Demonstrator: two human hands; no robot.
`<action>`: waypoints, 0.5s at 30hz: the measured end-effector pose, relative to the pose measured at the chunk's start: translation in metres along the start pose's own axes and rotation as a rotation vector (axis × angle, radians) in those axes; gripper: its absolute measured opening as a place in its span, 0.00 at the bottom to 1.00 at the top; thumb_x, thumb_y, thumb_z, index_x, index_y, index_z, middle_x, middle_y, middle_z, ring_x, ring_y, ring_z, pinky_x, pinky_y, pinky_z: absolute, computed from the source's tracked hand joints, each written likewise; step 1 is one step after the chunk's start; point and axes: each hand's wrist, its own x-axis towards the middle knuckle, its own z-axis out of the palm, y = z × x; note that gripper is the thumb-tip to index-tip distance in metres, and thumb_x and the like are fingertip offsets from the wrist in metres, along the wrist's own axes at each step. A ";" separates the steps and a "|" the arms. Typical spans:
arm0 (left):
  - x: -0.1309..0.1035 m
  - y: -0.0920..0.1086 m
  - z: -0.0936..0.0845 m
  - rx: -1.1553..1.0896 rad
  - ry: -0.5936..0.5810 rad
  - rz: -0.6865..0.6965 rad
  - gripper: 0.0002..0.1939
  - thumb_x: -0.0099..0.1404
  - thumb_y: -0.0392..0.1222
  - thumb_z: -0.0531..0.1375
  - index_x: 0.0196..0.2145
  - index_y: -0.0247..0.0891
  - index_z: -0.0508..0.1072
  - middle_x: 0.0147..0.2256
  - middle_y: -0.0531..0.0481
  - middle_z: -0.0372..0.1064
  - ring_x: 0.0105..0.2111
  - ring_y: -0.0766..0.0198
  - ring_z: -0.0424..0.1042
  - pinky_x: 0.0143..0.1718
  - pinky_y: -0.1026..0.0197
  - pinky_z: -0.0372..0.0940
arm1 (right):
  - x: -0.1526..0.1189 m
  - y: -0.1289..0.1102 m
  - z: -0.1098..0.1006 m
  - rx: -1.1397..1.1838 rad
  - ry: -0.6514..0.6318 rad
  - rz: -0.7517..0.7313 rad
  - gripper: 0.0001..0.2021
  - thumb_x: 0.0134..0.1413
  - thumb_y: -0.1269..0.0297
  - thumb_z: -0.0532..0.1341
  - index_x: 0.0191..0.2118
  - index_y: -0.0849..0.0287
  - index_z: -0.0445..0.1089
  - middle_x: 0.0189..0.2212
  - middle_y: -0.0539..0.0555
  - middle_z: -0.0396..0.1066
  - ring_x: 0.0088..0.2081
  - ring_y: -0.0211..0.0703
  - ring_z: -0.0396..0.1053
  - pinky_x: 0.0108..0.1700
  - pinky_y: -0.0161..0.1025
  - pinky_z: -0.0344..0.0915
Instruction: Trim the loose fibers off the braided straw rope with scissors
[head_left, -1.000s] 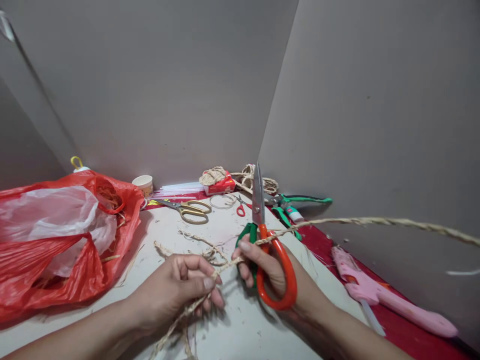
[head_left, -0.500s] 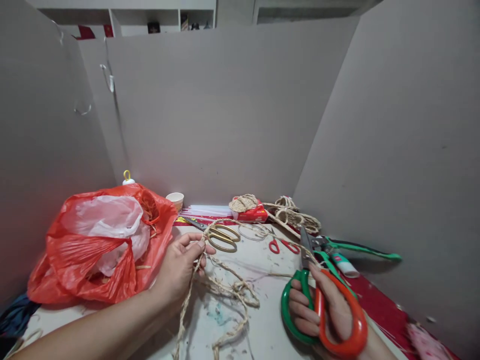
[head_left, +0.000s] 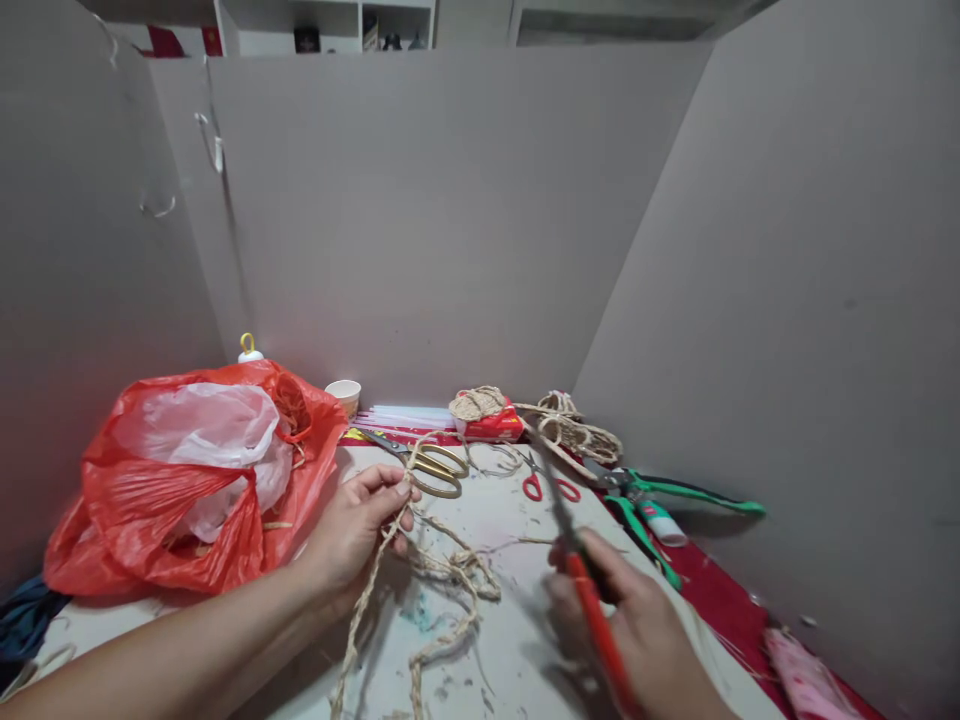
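Turned since half a second ago, the scissors with the bright red handle (head_left: 598, 625) now show edge-on and have swung inward with the right hand (head_left: 643, 615), both blurred. Also changed is the twisted straw-coloured cord (head_left: 361, 608): its upper stretch, which ran across toward the right hand, now curves over the gold-handled scissors (head_left: 437, 470) on the pale, stained table (head_left: 525, 640).

The left hand (head_left: 360, 520) has hardly shifted; thumb and fingers pinch the cord. Below that pinch, one strand runs down toward the person, its long axis sloping nearer-left, while a looped, tangled length lies just to the right, between the hands. The right hand is closed around the red-handled scissors, whose blades point away from the person and lean leftward; blur hides whether they are spread.

So the held cord lies left of the blades and well apart from them, with the left hand on it. Farther off, near the blade tips, rest small red-handled scissors (head_left: 532, 487); a crumpled red plastic bag (head_left: 150, 520) sits left of the left hand.
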 end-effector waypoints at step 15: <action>-0.022 0.010 0.002 0.073 0.046 0.002 0.11 0.51 0.33 0.66 0.32 0.35 0.69 0.28 0.54 0.67 0.23 0.73 0.68 0.19 0.72 0.59 | -0.002 -0.007 0.000 -0.559 -0.191 -0.277 0.14 0.55 0.50 0.54 0.39 0.56 0.60 0.28 0.53 0.74 0.31 0.48 0.72 0.28 0.36 0.53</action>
